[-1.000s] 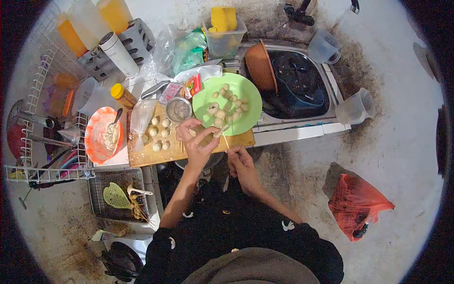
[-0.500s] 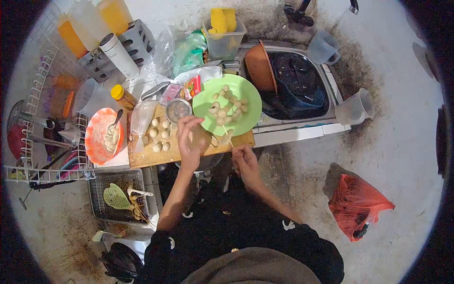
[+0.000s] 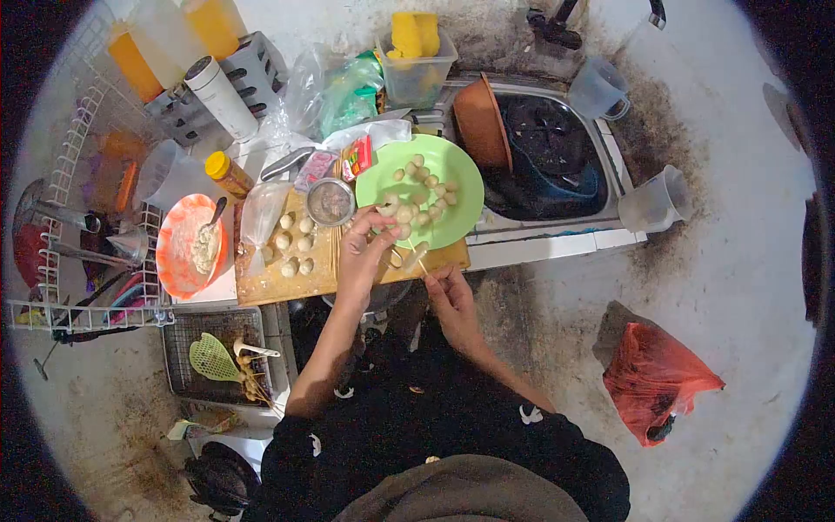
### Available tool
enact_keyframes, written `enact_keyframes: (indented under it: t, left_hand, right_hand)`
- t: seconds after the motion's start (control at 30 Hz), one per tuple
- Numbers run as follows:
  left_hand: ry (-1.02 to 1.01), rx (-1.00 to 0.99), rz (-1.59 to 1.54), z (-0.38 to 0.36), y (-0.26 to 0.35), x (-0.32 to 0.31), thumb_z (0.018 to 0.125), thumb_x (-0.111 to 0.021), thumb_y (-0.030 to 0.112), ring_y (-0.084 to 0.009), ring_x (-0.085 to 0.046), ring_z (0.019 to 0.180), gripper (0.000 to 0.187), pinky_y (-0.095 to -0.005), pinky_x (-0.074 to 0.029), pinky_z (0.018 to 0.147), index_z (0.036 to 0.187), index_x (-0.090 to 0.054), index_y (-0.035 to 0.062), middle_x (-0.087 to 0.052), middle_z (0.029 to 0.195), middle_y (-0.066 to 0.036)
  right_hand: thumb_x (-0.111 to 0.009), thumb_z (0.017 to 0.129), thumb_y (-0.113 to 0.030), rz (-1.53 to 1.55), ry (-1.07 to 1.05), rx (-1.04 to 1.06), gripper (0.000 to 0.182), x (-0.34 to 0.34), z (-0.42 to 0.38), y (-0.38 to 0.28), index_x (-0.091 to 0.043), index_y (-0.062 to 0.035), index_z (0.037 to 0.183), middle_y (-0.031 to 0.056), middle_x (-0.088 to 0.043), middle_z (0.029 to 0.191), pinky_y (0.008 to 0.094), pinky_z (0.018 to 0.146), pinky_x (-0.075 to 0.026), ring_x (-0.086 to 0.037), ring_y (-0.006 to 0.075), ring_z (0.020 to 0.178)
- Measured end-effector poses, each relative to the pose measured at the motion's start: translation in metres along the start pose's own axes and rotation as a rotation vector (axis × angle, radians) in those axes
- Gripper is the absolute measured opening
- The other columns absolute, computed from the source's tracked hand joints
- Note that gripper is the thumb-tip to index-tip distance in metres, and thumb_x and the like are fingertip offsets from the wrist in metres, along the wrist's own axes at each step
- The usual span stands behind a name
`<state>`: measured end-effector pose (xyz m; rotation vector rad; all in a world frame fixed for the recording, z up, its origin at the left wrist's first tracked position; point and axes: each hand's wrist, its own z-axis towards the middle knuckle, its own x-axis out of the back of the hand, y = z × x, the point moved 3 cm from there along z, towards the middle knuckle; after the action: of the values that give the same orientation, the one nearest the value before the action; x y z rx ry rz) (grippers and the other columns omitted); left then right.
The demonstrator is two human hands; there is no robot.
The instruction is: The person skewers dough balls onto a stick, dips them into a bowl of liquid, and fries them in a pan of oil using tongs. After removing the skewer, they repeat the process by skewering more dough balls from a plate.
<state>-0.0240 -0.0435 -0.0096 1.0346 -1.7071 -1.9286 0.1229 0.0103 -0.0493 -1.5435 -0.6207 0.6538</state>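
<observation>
My right hand is closed on the lower end of a thin wooden skewer, just in front of the green plate. A pale, flattish piece is on the skewer above my fingertips. At the upper end, over the plate's near rim, my left hand pinches a pale round ball between thumb and fingers. More pale balls lie in a loose group on the green plate. Under my left hand is the wooden cutting board, with several whitish dough balls on its left part.
A metal sieve sits beside the plate. To the left stand an orange bowl of pale paste and a yellow-capped jar. The sink holds dark water and an orange-brown bowl. A red plastic bag lies lower right.
My left hand has moved right and closed its raised, spread fingers around a ball at the skewer's upper end. My right hand stays on the skewer.
</observation>
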Motion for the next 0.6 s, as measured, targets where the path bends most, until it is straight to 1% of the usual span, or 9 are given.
enact_keyframes:
  t: [0.13, 0.23, 0.3, 0.33, 0.4, 0.43, 0.5, 0.53, 0.6]
  left_hand:
    - [-0.018, 0.006, -0.008, 0.004, -0.013, 0.006, 0.074, -0.062, 0.006, -0.0149, -0.048, 0.101, 0.009, -0.0267, -0.038, 0.086, 0.082, -0.059, 0.0027, -0.047, 0.110, -0.005]
    - [-0.041, 0.011, -0.021, 0.003, -0.013, 0.007, 0.075, -0.061, 0.005, -0.0142, -0.048, 0.100, 0.008, -0.0262, -0.039, 0.084, 0.082, -0.058, 0.0024, -0.046, 0.111, -0.005]
    - [-0.048, 0.006, -0.023, 0.003, -0.013, 0.006, 0.074, -0.061, 0.005, -0.0138, -0.048, 0.099, 0.008, -0.0261, -0.039, 0.084, 0.081, -0.057, 0.0023, -0.045, 0.112, -0.004]
    - [-0.031, 0.025, -0.012, 0.002, -0.014, 0.007, 0.074, -0.061, 0.005, -0.0132, -0.048, 0.097, 0.008, -0.0256, -0.039, 0.083, 0.081, -0.057, 0.0022, -0.045, 0.109, -0.004]
    - [-0.015, 0.045, 0.000, 0.000, -0.014, 0.006, 0.074, -0.061, 0.004, -0.0127, -0.048, 0.095, 0.008, -0.0252, -0.039, 0.081, 0.081, -0.057, 0.0022, -0.045, 0.107, -0.003]
    - [-0.032, 0.057, -0.015, -0.001, -0.013, 0.004, 0.074, -0.061, 0.004, -0.0124, -0.049, 0.094, 0.008, -0.0246, -0.039, 0.081, 0.081, -0.057, 0.0022, -0.045, 0.104, -0.003]
    - [-0.048, 0.070, -0.031, -0.002, -0.013, 0.002, 0.074, -0.061, 0.004, -0.0120, -0.049, 0.092, 0.008, -0.0240, -0.038, 0.080, 0.081, -0.057, 0.0022, -0.044, 0.101, -0.002]
    - [-0.058, 0.061, 0.006, -0.002, -0.013, 0.002, 0.075, -0.061, 0.004, -0.0120, -0.049, 0.091, 0.007, -0.0239, -0.038, 0.081, 0.081, -0.057, 0.0022, -0.044, 0.098, -0.002]
    - [-0.068, 0.053, 0.043, -0.002, -0.014, 0.003, 0.075, -0.061, 0.004, -0.0120, -0.049, 0.090, 0.007, -0.0238, -0.038, 0.081, 0.081, -0.057, 0.0023, -0.044, 0.095, -0.002]
  right_hand:
    - [-0.049, 0.090, -0.017, 0.027, -0.009, -0.014, 0.015, -0.001, -0.002, -0.004, -0.047, -0.0028, 0.086, 0.0005, -0.045, 0.074, 0.0235, 0.064, -0.038, -0.042, 0.0080, 0.068]
    - [-0.049, 0.090, -0.017, -0.045, 0.001, 0.048, 0.015, -0.001, -0.001, -0.005, -0.047, -0.0027, 0.087, 0.0017, -0.046, 0.075, 0.0240, 0.065, -0.039, -0.043, 0.0090, 0.069]
    - [-0.049, 0.090, -0.016, -0.035, -0.022, 0.001, 0.014, 0.001, -0.001, 0.000, -0.047, -0.0024, 0.087, 0.0029, -0.048, 0.077, 0.0247, 0.068, -0.040, -0.046, 0.0100, 0.072]
    - [-0.049, 0.090, -0.016, -0.035, -0.021, 0.002, 0.014, 0.001, -0.001, -0.001, -0.047, -0.0024, 0.087, 0.0029, -0.048, 0.077, 0.0247, 0.068, -0.040, -0.046, 0.0100, 0.072]
    - [-0.047, 0.091, -0.015, -0.086, -0.008, 0.016, 0.014, 0.001, -0.002, -0.005, -0.048, -0.0020, 0.094, 0.0043, -0.050, 0.084, 0.0252, 0.071, -0.041, -0.048, 0.0107, 0.077]
    - [-0.047, 0.091, -0.015, -0.087, -0.007, 0.015, 0.014, -0.001, -0.002, -0.005, -0.048, -0.0020, 0.094, 0.0043, -0.050, 0.084, 0.0252, 0.071, -0.041, -0.048, 0.0107, 0.077]
    - [-0.046, 0.091, -0.014, 0.037, 0.046, 0.005, 0.015, -0.002, -0.003, -0.004, -0.049, -0.0029, 0.101, 0.0050, -0.051, 0.090, 0.0253, 0.075, -0.041, -0.049, 0.0107, 0.081]
    - [-0.046, 0.091, -0.014, 0.037, 0.046, 0.005, 0.015, -0.001, -0.003, -0.005, -0.049, -0.0029, 0.101, 0.0050, -0.051, 0.090, 0.0253, 0.075, -0.041, -0.049, 0.0107, 0.081]
    - [-0.044, 0.091, -0.013, 0.085, 0.000, -0.009, 0.021, -0.002, -0.002, -0.007, -0.048, -0.0049, 0.110, 0.0061, -0.052, 0.098, 0.0264, 0.078, -0.041, -0.049, 0.0119, 0.083]
